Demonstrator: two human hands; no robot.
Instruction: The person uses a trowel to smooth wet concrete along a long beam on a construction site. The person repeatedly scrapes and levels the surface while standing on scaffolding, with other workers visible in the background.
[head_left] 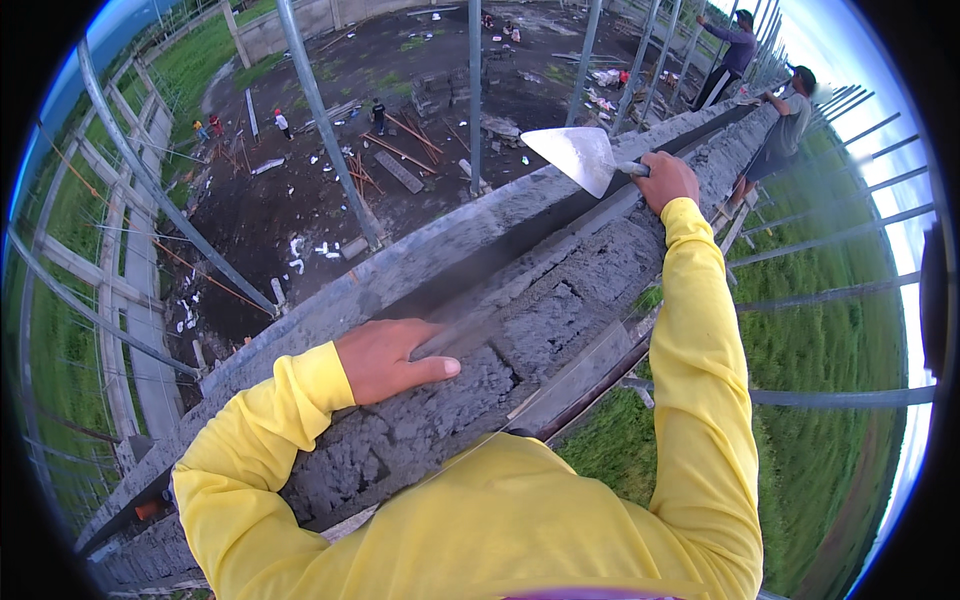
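In my raised right hand is a pointed trowel, its handle gripped and its pale metal blade pointing left over the channel. My left hand lies on the rough grey top of a block wall. Its thumb is stretched out across the mortar, and its fingers reach toward the channel's near edge, their tips blurred. Between this rough course and a smoother grey far wall edge runs a long dark channel. Yellow sleeves cover both my arms.
Upright metal poles rise beyond the wall. Far below lies dark ground with lumber, debris and several people. Two co-workers, one in a grey shirt, one in purple, stand along the wall's far end. Grass lies below on the right.
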